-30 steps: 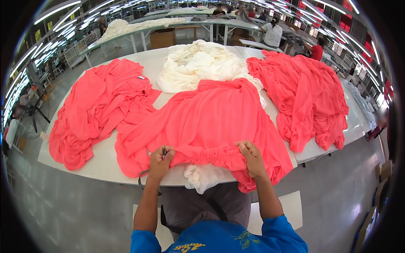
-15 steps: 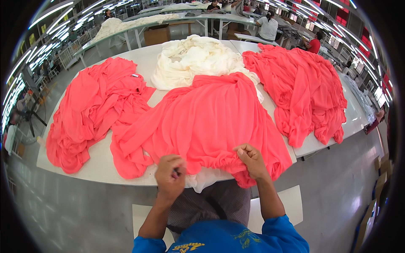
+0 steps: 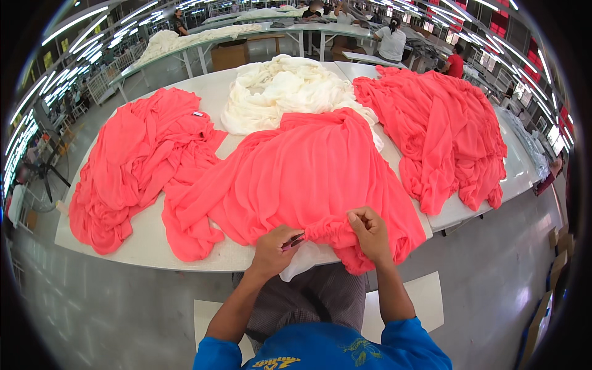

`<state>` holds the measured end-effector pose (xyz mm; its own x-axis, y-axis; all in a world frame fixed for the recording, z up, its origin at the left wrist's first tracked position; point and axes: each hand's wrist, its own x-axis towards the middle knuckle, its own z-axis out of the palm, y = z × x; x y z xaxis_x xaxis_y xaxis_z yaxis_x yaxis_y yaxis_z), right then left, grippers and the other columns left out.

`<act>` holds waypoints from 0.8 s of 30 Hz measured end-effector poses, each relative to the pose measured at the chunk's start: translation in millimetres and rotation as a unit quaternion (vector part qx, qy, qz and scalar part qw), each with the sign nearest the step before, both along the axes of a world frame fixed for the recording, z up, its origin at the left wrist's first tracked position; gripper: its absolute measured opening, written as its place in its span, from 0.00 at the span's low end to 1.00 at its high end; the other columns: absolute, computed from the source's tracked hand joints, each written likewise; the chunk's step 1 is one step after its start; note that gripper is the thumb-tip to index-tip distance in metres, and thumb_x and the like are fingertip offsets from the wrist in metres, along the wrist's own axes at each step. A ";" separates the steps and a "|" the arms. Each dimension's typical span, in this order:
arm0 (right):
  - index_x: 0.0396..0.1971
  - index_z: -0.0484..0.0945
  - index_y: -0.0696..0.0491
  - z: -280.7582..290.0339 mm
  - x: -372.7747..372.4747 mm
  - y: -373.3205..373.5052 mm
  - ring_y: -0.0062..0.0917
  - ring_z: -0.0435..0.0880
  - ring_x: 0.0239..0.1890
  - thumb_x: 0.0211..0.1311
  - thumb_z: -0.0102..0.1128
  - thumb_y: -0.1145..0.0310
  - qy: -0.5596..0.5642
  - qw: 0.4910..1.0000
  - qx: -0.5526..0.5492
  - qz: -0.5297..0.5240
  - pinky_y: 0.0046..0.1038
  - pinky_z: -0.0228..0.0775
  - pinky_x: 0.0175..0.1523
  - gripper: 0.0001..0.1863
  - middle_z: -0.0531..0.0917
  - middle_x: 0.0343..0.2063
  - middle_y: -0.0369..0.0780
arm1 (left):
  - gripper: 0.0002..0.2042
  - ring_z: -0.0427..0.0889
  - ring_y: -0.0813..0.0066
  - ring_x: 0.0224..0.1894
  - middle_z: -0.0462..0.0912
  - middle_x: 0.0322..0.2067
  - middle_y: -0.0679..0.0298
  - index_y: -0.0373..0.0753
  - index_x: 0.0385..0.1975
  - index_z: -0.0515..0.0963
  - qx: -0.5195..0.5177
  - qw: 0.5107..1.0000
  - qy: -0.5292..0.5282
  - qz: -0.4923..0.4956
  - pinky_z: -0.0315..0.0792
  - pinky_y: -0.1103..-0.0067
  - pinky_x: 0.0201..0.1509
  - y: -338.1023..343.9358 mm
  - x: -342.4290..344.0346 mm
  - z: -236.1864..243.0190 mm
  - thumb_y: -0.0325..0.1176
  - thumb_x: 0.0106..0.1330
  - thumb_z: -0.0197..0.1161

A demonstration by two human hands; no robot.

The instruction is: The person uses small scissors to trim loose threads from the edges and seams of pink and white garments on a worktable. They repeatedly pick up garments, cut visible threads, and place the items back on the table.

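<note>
- We judge the trimming goes best if we keep the gathered hem taut and snip just clear of the cloth.
- Our left hand (image 3: 273,250) is closed around small snips (image 3: 293,242).
- Our right hand (image 3: 369,232) pinches the coral garment (image 3: 308,179) at the table's (image 3: 148,237) near edge.

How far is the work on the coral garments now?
Done: cannot tell which coral pile, left or right, is finished. In hand: the left hand holds a small snipping tool at the hem of the middle coral garment, which the right hand pinches. Left: the white heap looks untouched.
</note>
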<state>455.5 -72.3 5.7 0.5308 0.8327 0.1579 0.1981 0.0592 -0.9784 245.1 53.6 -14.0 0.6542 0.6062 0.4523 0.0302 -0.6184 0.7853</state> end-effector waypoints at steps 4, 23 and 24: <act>0.36 0.78 0.57 4.3 -16.0 0.9 0.28 0.78 0.35 0.55 0.64 0.75 -0.408 0.894 0.137 -0.124 0.26 0.70 0.39 0.09 0.78 0.34 0.42 | 0.06 0.74 0.85 0.29 0.78 0.25 0.66 0.33 0.32 0.79 -0.088 0.996 0.022 -0.012 0.68 0.84 0.32 4.2 -5.7 14.9 0.28 0.59 0.65; 0.39 0.78 0.60 -19.4 -77.4 -0.8 0.17 0.80 0.33 0.62 0.58 0.76 0.075 0.978 0.107 0.164 0.19 0.74 0.38 0.06 0.80 0.33 0.37 | 0.05 0.69 0.91 0.22 0.78 0.21 0.73 0.33 0.32 0.81 -0.252 0.964 -0.069 -0.050 0.63 0.89 0.25 -23.0 -21.0 27.4 0.29 0.62 0.65; 0.39 0.77 0.60 -21.0 -79.3 -2.9 0.18 0.80 0.33 0.63 0.58 0.76 0.106 0.975 0.108 0.160 0.19 0.74 0.38 0.06 0.80 0.33 0.37 | 0.06 0.69 0.91 0.22 0.77 0.21 0.73 0.33 0.32 0.80 -0.272 0.959 -0.074 -0.039 0.63 0.89 0.24 -25.0 -20.7 25.4 0.29 0.62 0.65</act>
<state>376.2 -75.2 -15.3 0.2884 0.9207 0.2630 -0.0689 0.2939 -0.9533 224.4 28.6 11.4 0.6604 0.7301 0.1754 -0.1364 -0.1130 0.9842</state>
